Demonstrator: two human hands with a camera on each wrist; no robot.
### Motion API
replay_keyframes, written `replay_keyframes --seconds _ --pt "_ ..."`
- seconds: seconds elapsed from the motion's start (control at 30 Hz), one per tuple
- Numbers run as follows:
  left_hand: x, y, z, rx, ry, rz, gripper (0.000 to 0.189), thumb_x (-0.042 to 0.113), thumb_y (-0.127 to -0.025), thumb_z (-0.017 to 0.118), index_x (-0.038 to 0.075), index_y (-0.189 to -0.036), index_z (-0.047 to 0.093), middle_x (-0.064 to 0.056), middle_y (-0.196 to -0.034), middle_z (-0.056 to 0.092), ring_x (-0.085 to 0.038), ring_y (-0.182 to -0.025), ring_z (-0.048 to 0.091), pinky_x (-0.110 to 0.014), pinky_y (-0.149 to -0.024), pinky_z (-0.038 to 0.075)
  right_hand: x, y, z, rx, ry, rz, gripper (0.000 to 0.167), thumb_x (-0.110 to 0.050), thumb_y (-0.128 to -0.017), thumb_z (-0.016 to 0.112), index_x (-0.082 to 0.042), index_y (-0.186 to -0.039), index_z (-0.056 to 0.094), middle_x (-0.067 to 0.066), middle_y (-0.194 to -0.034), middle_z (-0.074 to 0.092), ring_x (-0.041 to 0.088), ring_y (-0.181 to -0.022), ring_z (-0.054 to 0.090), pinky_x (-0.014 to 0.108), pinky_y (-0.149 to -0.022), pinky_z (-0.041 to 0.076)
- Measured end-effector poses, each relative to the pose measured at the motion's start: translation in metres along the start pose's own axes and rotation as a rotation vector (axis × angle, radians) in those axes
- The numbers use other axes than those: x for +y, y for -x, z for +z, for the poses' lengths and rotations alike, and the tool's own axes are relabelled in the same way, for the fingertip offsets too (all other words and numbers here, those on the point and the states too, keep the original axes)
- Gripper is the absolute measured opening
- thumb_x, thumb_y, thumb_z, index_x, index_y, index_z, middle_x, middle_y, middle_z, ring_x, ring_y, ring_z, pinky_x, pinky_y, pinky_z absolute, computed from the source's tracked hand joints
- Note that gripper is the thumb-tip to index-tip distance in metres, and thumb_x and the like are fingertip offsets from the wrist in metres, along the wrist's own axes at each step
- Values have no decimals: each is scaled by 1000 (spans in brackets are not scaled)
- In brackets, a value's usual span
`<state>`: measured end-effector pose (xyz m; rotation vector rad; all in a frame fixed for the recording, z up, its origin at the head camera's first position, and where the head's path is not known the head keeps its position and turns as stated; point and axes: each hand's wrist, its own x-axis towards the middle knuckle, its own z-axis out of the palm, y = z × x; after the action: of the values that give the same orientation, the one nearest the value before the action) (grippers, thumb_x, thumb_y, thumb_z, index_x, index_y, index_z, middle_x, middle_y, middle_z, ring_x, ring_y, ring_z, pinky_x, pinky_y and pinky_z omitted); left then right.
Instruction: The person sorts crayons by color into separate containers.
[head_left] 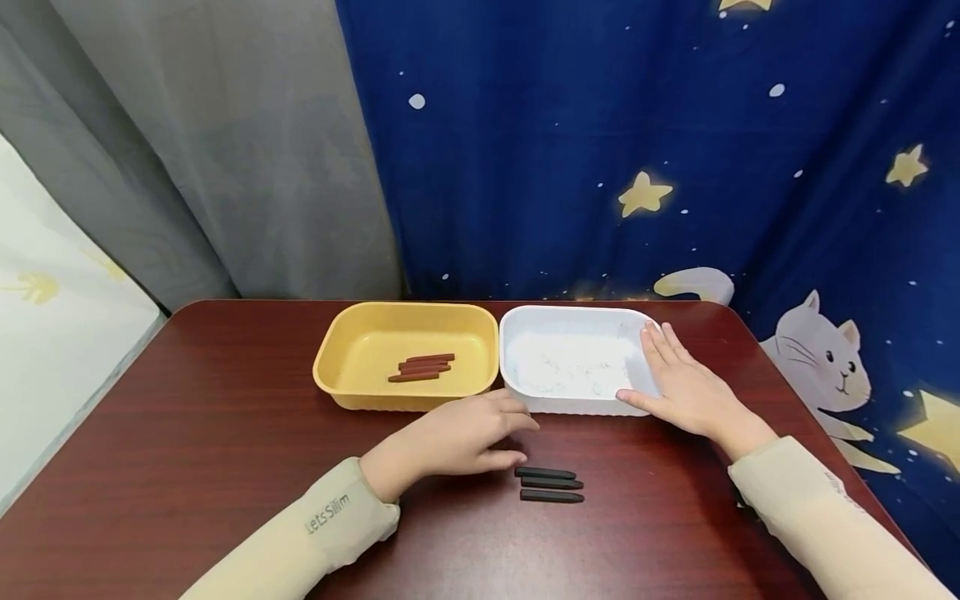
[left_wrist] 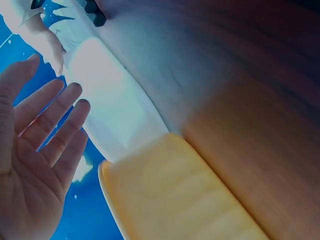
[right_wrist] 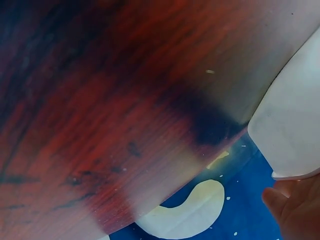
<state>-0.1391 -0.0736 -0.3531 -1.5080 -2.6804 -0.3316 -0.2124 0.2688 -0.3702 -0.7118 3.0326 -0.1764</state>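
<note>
Yellow tray [head_left: 360,358] beside white tray [head_left: 577,406] holds 4 brown sticks [head_left: 424,367].

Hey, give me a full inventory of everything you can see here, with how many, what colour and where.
Shallow rounded-rectangular trays: two; yellow tray left, white tray beside it, near the table's far edge
Slim crayon-like dark red sticks: apparently four, bunched; in the yellow tray
Slim faceted black sticks: three, side by side; on the table before the white tray
Glossy wood-grain table: one, reddish brown, under the trays
Plain curtain: one, grey, behind, left
Star-and-cat-print curtain: one, blue, behind, right
Yellow-printed sheet: one, white, far left
Sleeves: two, cream, on the forearms
Hands: two; left hand near the black sticks, right hand at the white tray's right end
</note>
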Motion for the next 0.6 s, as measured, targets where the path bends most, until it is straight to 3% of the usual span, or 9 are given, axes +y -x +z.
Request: replay_keyframes --seconds 0.17,0.27,0.43,0.6 --pt "4 -15 7 -106 63 -26 29 29 -96 65 10 -118 71 2 -113 69 -9 -109 62 -23 -98 50 -1 0 -1 7 -3 0 109 -71 -91 50 7 -156 10 22 -167 5 40 -154 2 59 -120 22" --pt "5 -22 13 -150 95 -38 25 26 -95 67 12 -113 73 4 -105 69 -5 -98 63 -18 -88 51 -2 -1 -1 -4 -4 1 109 -71 -91 49 7 -156 9 22 -166 4 40 -154 0 59 -120 21" --pt "6 -33 19 -228 131 -65 18 23 -93 69 14 -107 75 7 -87 65 0 -77 55 -12 -70 43 -1 -2 -1 -14 0 1 109 -71 -91 48 7 -156 8 22 -166 3 40 -154 -1 58 -121 20" --pt "7 -40 21 -291 156 -89 13 20 -89 74 16 -102 76 11 -74 63 3 -71 54 -9 -65 41 -1 -1 -3 -17 3 -4 108 -70 -92 48 7 -156 9 23 -166 4 41 -154 -1 58 -121 19"
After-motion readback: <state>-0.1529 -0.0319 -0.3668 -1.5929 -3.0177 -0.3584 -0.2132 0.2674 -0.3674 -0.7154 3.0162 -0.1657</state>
